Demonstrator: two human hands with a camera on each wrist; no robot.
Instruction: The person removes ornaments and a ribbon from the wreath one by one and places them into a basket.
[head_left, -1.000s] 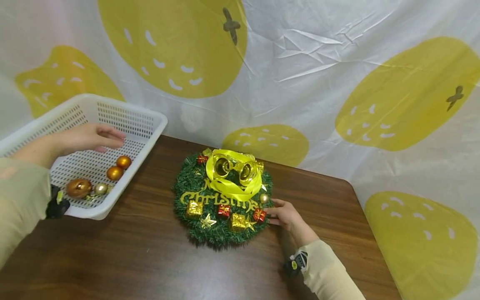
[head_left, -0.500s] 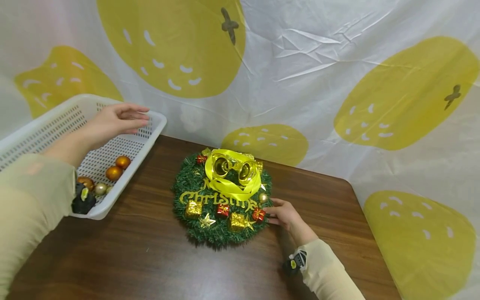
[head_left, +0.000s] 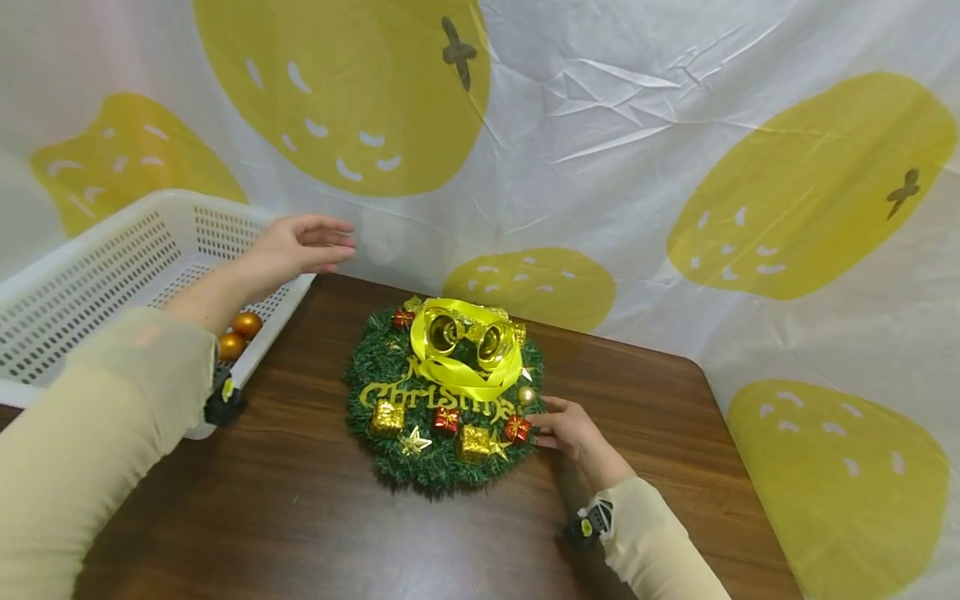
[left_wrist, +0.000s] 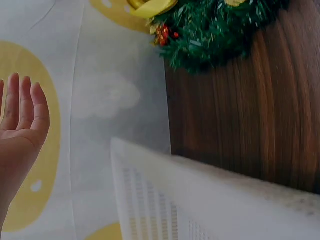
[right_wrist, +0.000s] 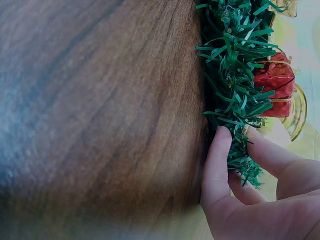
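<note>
While the round green tinsel Christmas wreath (head_left: 444, 392) is lying flat at the middle of the dark wooden worktop (head_left: 315, 500), nothing from the basket appears to be travelling toward it, so I judge the decorating to be at an in-between point. On the wreath, a yellow ribbon bow with two gold bells (head_left: 467, 343), gold lettering, and small red and gold gift boxes (head_left: 448, 420) are already sitting in place. At the left of the head view, the white perforated plastic basket (head_left: 90, 267) is resting on the worktop's edge, and two orange-gold round baubles (head_left: 238, 333) are showing inside it just past the left forearm, so by my reckoning ornaments are left to deal with.

At the upper left of centre in the head view, the left hand (head_left: 300, 246) is hovering above the basket's far corner, well apart from the wreath, its fingers (left_wrist: 25, 102) lying straight and relaxed and holding nothing; the left wrist view is showing the bare palm against the backdrop.

At the wreath's lower right rim, the right hand (head_left: 572, 429) is resting on the worktop, and its fingers (right_wrist: 217, 155) are touching the green needles, with the thumb and forefinger lightly pinching the edge just below a red gift box (right_wrist: 274, 82).
</note>
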